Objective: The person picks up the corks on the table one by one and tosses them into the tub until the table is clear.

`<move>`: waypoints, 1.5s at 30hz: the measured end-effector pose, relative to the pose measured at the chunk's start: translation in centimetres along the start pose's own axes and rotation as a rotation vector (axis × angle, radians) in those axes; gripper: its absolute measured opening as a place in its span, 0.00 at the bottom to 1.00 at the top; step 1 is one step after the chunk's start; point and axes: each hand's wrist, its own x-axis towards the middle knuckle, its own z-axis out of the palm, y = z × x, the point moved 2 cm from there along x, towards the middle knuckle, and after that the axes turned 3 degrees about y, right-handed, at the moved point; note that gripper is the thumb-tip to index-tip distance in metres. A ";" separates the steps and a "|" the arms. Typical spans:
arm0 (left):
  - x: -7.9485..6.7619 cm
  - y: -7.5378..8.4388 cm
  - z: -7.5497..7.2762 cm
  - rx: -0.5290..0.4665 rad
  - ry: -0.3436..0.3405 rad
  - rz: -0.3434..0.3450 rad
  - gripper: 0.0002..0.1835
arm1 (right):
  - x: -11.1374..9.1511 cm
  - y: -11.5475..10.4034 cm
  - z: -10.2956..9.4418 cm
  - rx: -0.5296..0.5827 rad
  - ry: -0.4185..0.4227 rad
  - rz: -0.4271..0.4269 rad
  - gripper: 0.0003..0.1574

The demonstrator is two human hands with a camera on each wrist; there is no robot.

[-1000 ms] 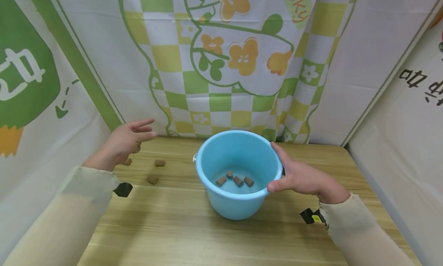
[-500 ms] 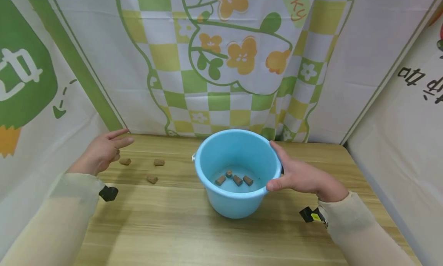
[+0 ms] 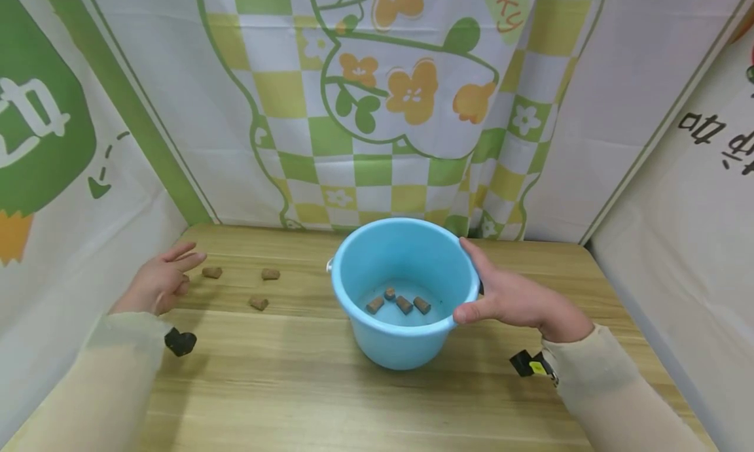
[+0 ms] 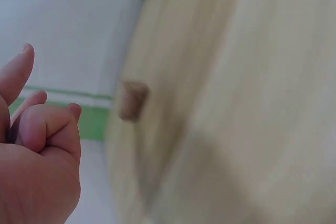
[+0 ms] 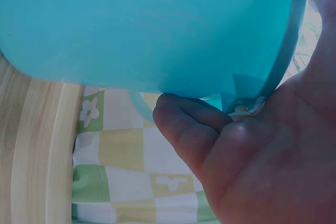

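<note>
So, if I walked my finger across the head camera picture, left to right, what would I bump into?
The left hand → one cork → two more corks → the blue bucket with four corks inside → the right hand holding the bucket's rim.

Upright blue bucket (image 3: 397, 352), four brown corks (image 3: 404, 305) inside, three corks (image 3: 270, 274) to its left.
</note>
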 end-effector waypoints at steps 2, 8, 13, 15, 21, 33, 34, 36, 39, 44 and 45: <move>0.2 -1.5 -0.6 0.045 0.018 -0.023 0.53 | 0.1 0.0 0.0 0.004 -0.001 -0.006 0.78; 0.2 -5.3 -1.8 0.084 0.055 -0.074 0.54 | 0.2 0.0 0.0 0.004 -0.005 0.001 0.78; 0.7 -5.6 -1.7 0.043 0.063 -0.049 0.53 | 0.0 -0.2 0.0 0.014 -0.002 0.014 0.77; 1.0 -5.4 -1.3 0.015 0.063 -0.037 0.52 | -0.1 -0.2 -0.1 0.017 0.000 0.014 0.77; 1.8 -4.7 0.5 -0.023 0.085 0.023 0.47 | -0.4 -0.1 -0.2 0.002 0.013 0.021 0.78; 2.8 -4.5 1.7 0.144 0.216 0.053 0.45 | -0.3 0.0 -0.2 -0.009 0.013 0.053 0.80; 2.8 -4.4 1.8 0.152 0.222 0.054 0.45 | -0.2 0.1 -0.2 -0.007 0.012 0.051 0.79; 2.8 -4.3 2.0 0.164 0.241 0.054 0.44 | -0.2 0.1 -0.1 0.000 0.010 0.044 0.79; 2.7 -4.1 2.4 0.178 0.255 0.047 0.42 | -0.1 0.1 -0.1 0.007 0.008 0.037 0.79; 2.6 -3.8 2.7 0.221 0.268 0.022 0.37 | -0.1 0.0 0.0 0.010 0.007 0.030 0.78; 2.7 -3.9 2.8 0.223 0.270 0.017 0.36 | -0.1 -0.1 0.0 0.012 0.007 0.029 0.78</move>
